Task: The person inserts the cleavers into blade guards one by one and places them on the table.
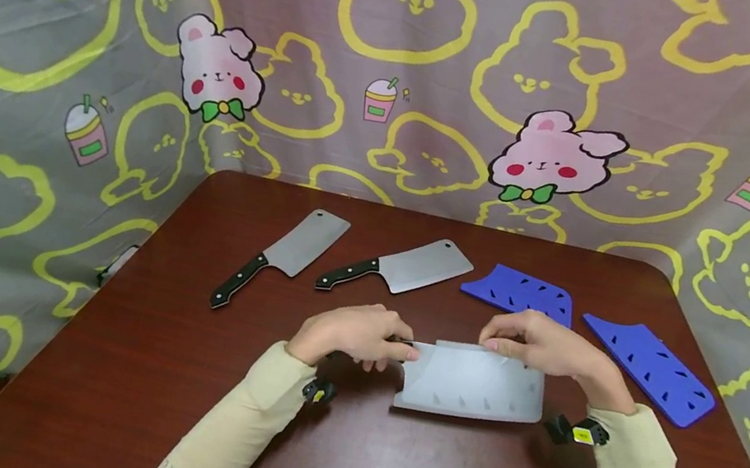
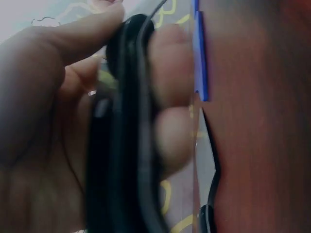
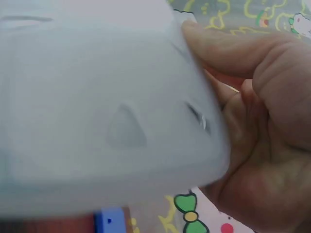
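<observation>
White sheath (image 1: pixel 468 388) (translucent, cleaver-shaped) is over the near middle of the counter (image 1: pixel 118 364), between the two hands; right hand (image 1: pixel 544 343) pinches its upper edge, left hand (image 1: pixel 357 335) is clamped on a black handle (image 2: pixel 126 136) at the sheath's left end. Head view gives the full sheath outline plus small triangular marks along its lower part, but the left hand mostly hides the handle; left wrist view fills that in, handle running between thumb and curled fingers (blurry, so no fine detail); right wrist view goes close on the sheath's right end, with rounded corner, triangular cutouts, right thumb at the edge; how far any blade reaches inside, cannot tell.

Around: left cleaver (image 1: pixel 308 243) and right cleaver (image 1: pixel 425 268) lie flat farther back, apart from each other, dark riveted handles toward the left; to their right lie the farther blue sheath (image 1: pixel 519 289) and nearer blue sheath (image 1: pixel 652 371), both with triangular holes; right hand stands in front of the farther one's near edge in head view. Small dark devices (image 1: pixel 583 432) sit at both wrists (yellow patch on each), by cream sleeves (image 1: pixel 239 427); patterned cloth (image 1: pixel 425 163) hangs behind the counter, rabbit faces and cups on it.
</observation>
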Action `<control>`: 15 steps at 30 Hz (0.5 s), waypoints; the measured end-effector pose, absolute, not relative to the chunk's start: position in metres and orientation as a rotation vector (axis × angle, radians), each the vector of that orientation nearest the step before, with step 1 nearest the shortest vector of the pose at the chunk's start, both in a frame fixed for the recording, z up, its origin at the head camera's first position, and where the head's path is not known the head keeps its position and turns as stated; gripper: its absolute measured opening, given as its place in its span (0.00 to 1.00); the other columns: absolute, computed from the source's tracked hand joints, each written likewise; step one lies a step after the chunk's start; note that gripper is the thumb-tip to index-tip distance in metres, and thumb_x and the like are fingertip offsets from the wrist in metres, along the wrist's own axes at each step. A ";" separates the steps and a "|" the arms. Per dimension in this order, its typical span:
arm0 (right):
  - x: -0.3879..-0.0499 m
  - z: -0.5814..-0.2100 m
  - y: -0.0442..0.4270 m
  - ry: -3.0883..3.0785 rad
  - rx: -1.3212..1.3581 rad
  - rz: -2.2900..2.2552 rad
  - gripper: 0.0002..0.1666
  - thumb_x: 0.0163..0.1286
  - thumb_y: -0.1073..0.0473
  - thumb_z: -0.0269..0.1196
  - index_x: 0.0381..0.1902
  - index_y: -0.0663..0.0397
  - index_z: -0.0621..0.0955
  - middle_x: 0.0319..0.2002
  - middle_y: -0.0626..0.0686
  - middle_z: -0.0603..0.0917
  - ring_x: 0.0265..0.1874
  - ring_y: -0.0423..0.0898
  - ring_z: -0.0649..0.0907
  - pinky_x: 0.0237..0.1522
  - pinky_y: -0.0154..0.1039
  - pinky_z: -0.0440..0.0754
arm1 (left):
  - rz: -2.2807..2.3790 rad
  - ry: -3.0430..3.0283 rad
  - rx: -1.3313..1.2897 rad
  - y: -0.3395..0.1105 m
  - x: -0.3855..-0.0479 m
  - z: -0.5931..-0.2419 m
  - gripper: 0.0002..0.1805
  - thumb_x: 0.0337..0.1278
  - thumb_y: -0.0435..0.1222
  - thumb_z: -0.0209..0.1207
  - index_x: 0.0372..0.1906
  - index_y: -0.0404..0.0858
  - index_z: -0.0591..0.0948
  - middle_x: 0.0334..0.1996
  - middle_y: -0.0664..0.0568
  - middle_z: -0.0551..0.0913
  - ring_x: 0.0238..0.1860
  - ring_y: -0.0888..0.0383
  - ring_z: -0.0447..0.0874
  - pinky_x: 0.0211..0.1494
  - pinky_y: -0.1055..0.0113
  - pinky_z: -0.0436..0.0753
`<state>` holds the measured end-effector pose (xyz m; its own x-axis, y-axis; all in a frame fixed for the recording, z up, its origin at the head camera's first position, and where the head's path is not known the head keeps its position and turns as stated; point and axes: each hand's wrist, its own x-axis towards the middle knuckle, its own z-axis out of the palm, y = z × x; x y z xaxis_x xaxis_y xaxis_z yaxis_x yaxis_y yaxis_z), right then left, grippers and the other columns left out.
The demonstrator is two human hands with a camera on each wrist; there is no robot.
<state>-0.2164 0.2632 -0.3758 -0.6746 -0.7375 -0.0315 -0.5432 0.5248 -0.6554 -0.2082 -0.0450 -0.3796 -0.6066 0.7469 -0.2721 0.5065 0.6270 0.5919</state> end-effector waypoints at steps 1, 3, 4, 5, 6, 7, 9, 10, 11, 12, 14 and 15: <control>-0.216 -0.377 0.262 2.449 -1.083 -0.874 0.05 0.73 0.54 0.58 0.39 0.40 0.82 0.30 0.41 0.79 0.25 0.34 0.74 0.25 0.31 0.73 | 0.615 2.336 0.975 -0.044 -0.208 -0.381 0.18 0.71 0.52 0.52 0.36 0.43 0.83 0.21 0.49 0.86 0.20 0.54 0.85 0.28 0.69 0.81; -0.216 -0.379 0.260 2.398 -1.120 -0.855 0.05 0.74 0.55 0.58 0.38 0.42 0.81 0.28 0.41 0.77 0.23 0.33 0.72 0.24 0.30 0.72 | 0.568 2.330 0.967 -0.043 -0.207 -0.383 0.18 0.71 0.51 0.52 0.36 0.43 0.83 0.21 0.50 0.86 0.22 0.57 0.86 0.28 0.69 0.81; -0.216 -0.380 0.259 2.375 -1.130 -0.842 0.05 0.74 0.56 0.57 0.38 0.43 0.81 0.28 0.40 0.76 0.23 0.32 0.71 0.24 0.30 0.72 | 0.542 2.334 0.970 -0.042 -0.206 -0.383 0.18 0.71 0.51 0.52 0.35 0.43 0.83 0.21 0.51 0.86 0.22 0.58 0.86 0.30 0.70 0.81; -0.216 -0.381 0.258 2.346 -1.136 -0.830 0.05 0.74 0.56 0.57 0.38 0.44 0.80 0.27 0.40 0.75 0.23 0.32 0.71 0.24 0.30 0.72 | 0.518 2.337 0.976 -0.041 -0.205 -0.384 0.18 0.71 0.50 0.52 0.34 0.43 0.83 0.21 0.52 0.86 0.22 0.60 0.85 0.31 0.71 0.80; -0.215 -0.382 0.257 2.315 -1.144 -0.817 0.05 0.74 0.57 0.57 0.37 0.45 0.80 0.27 0.39 0.74 0.23 0.31 0.71 0.25 0.29 0.71 | 0.498 2.339 0.989 -0.040 -0.204 -0.385 0.18 0.71 0.50 0.53 0.33 0.43 0.83 0.20 0.53 0.86 0.22 0.62 0.85 0.32 0.72 0.79; -0.215 -0.383 0.257 2.283 -1.143 -0.805 0.05 0.74 0.57 0.57 0.37 0.46 0.79 0.27 0.39 0.73 0.24 0.31 0.71 0.25 0.29 0.71 | 0.475 2.338 1.008 -0.039 -0.203 -0.386 0.18 0.71 0.50 0.53 0.32 0.43 0.83 0.20 0.53 0.85 0.21 0.64 0.84 0.33 0.73 0.79; -0.215 -0.385 0.257 2.213 -1.131 -0.787 0.05 0.74 0.58 0.57 0.36 0.48 0.79 0.26 0.38 0.72 0.23 0.31 0.70 0.25 0.29 0.70 | 0.443 2.328 1.052 -0.037 -0.201 -0.388 0.18 0.71 0.49 0.54 0.29 0.42 0.83 0.18 0.55 0.84 0.19 0.66 0.81 0.34 0.74 0.76; -0.215 -0.387 0.257 2.193 -1.115 -0.771 0.06 0.74 0.58 0.57 0.35 0.47 0.79 0.26 0.37 0.72 0.22 0.31 0.70 0.25 0.28 0.69 | 0.430 2.322 1.075 -0.036 -0.201 -0.388 0.19 0.70 0.49 0.54 0.28 0.42 0.83 0.17 0.55 0.83 0.19 0.67 0.79 0.34 0.75 0.75; -0.215 -0.388 0.257 2.166 -1.106 -0.764 0.06 0.74 0.58 0.57 0.35 0.48 0.79 0.26 0.38 0.72 0.23 0.31 0.70 0.26 0.28 0.69 | 0.422 2.317 1.096 -0.036 -0.200 -0.389 0.18 0.70 0.48 0.54 0.29 0.43 0.83 0.17 0.56 0.81 0.18 0.68 0.76 0.33 0.75 0.74; -0.214 -0.388 0.257 2.149 -1.093 -0.757 0.06 0.74 0.58 0.58 0.35 0.48 0.79 0.26 0.38 0.73 0.22 0.31 0.71 0.26 0.28 0.70 | 0.414 2.321 1.114 -0.036 -0.200 -0.389 0.17 0.70 0.48 0.54 0.30 0.44 0.84 0.17 0.58 0.81 0.19 0.69 0.74 0.33 0.75 0.73; -0.214 -0.388 0.257 2.129 -1.041 -0.753 0.05 0.72 0.58 0.59 0.36 0.50 0.80 0.26 0.41 0.76 0.22 0.35 0.75 0.26 0.30 0.74 | 0.411 2.331 1.127 -0.037 -0.201 -0.387 0.15 0.70 0.48 0.55 0.34 0.47 0.86 0.21 0.62 0.80 0.22 0.71 0.73 0.33 0.75 0.73; -0.214 -0.387 0.257 2.137 -1.013 -0.758 0.05 0.72 0.57 0.60 0.37 0.51 0.81 0.27 0.44 0.79 0.22 0.38 0.77 0.27 0.32 0.76 | 0.410 2.344 1.127 -0.039 -0.202 -0.386 0.14 0.69 0.49 0.55 0.37 0.48 0.87 0.23 0.64 0.81 0.25 0.72 0.74 0.34 0.74 0.73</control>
<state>-0.2137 0.2575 -0.3873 -0.4931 -0.8155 -0.3031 -0.4420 0.5349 -0.7201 -0.2020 -0.0385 -0.3864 -0.5301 0.7897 -0.3088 0.6381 0.6114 0.4681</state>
